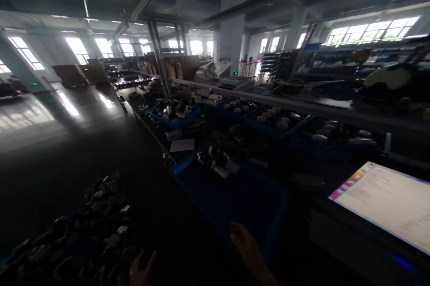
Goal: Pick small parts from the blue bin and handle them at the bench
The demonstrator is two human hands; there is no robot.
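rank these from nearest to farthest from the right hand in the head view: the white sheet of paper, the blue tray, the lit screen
1. blue tray: the right hand reaches over its near edge.
2. lit screen: off to the right of the hand.
3. white sheet of paper: farther back along the bench, beyond the tray.

Dim, underexposed foreground — windows (78,49) blown out, screen (386,203) glaring, edges smeared.

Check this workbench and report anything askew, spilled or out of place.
Nothing clearly stands out. The blue tray near the right hand holds a few parts bunched at its far end. A white sheet lies loose on the bench beyond it. The left hand is beside a heaped bin of parts. The picture is too dark to judge damage.
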